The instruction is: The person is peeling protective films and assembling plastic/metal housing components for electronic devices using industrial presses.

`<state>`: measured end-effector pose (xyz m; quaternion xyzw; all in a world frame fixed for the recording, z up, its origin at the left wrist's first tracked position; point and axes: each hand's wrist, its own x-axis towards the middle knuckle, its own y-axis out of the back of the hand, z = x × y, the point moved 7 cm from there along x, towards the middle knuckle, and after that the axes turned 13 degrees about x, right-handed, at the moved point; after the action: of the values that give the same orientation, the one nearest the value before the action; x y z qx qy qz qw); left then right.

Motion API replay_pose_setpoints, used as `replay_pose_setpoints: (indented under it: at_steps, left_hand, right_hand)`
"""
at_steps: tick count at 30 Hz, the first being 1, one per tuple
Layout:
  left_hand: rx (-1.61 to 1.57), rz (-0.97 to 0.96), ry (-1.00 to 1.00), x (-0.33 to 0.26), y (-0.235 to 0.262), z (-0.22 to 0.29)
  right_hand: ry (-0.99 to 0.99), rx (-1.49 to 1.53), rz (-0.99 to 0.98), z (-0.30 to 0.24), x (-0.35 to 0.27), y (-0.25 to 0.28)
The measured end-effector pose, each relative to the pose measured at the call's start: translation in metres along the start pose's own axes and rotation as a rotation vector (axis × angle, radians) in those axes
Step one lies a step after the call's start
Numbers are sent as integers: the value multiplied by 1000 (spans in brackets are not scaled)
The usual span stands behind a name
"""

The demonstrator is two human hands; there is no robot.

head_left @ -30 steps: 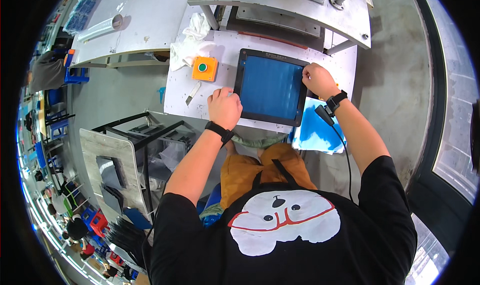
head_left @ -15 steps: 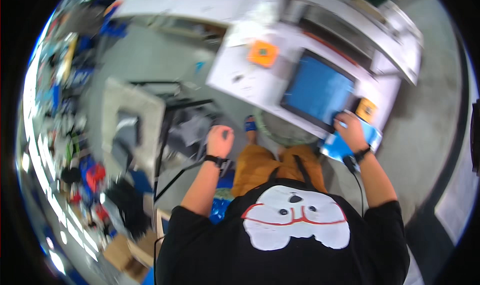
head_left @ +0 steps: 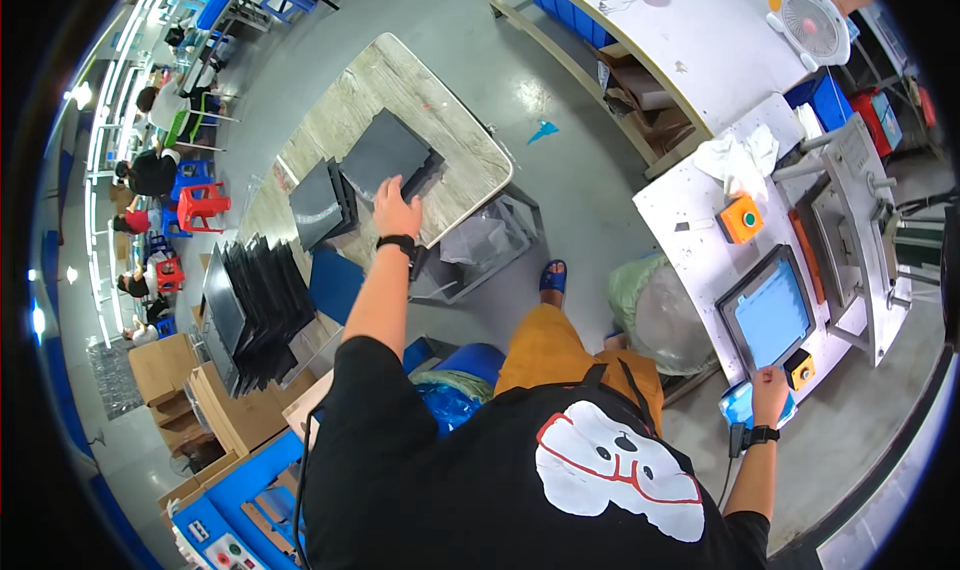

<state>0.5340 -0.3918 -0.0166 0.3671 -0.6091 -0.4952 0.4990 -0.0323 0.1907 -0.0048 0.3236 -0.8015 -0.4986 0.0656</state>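
My left hand [head_left: 397,210] reaches over a wood-grain table, fingers stretched out at the near edge of a stack of dark flat panels [head_left: 385,152]. Beside that stack lies another pile of dark panels [head_left: 320,205]. My right hand [head_left: 769,394] is closed at the near corner of a black-framed panel with a blue face [head_left: 768,318], which lies on the white bench. Its fingertips are partly hidden. Under that hand is a blue-and-white packet [head_left: 737,406], and a yellow-orange button box [head_left: 799,369] sits close by.
A second orange box with a green button [head_left: 740,219] and a white cloth [head_left: 735,160] lie on the bench, beside a metal press-like fixture [head_left: 850,240]. Many dark sheets [head_left: 255,305] stand at the left, near cardboard boxes [head_left: 165,370]. A bagged bin [head_left: 665,315] stands between the tables.
My view has turned left, bringing the wood-grain table into full sight. My left hand has moved out from beside my body to the dark panels. My right hand stays at the framed panel's corner.
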Motion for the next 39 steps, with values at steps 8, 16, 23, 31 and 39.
replay_pose_setpoints:
  at_steps: [8, 16, 23, 31, 39]
  left_hand:
    - [133, -175, -24, 32, -57, -37]
    - [-10, 264, 17, 89, 16, -67]
    - [-665, 464, 348, 187, 115, -157]
    - [-1878, -445, 355, 148, 101, 42]
    - [-1837, -1235, 203, -17, 69, 302]
  right_hand:
    - [61, 264, -156, -170, -2, -57]
    - [174, 330, -305, -242, 7, -114]
    - [315, 365, -342, -297, 12, -125]
    - [10, 1102, -342, -320, 38, -123]
    - [-10, 1461, 40, -254, 30, -48]
